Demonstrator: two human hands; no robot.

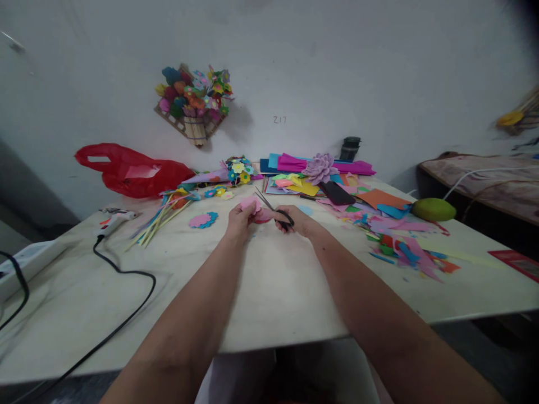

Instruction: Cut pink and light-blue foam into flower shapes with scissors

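Pinched in my left hand (240, 222) is a pink foam or paper piece (250, 205) with a rounded outline. My right hand (296, 220) grips black-handled scissors (283, 219), their blades pointing up and left beside the pink piece. Whether the blades touch it I cannot tell. A little pink material also shows between the two hands. Left of my left hand, scalloped pink and blue cut-outs (204, 220) lie overlapping on the white table (278, 292). A pale blue disc (306, 210) lies just behind my right hand.
A glue gun (110, 223) with a trailing black cord, a power strip (29, 264) and thin sticks (158, 221) lie at left. A red bag (135, 174) stands behind them. Colored scraps (408, 252), a phone (337, 193) and a green fruit (433, 209) are at right.
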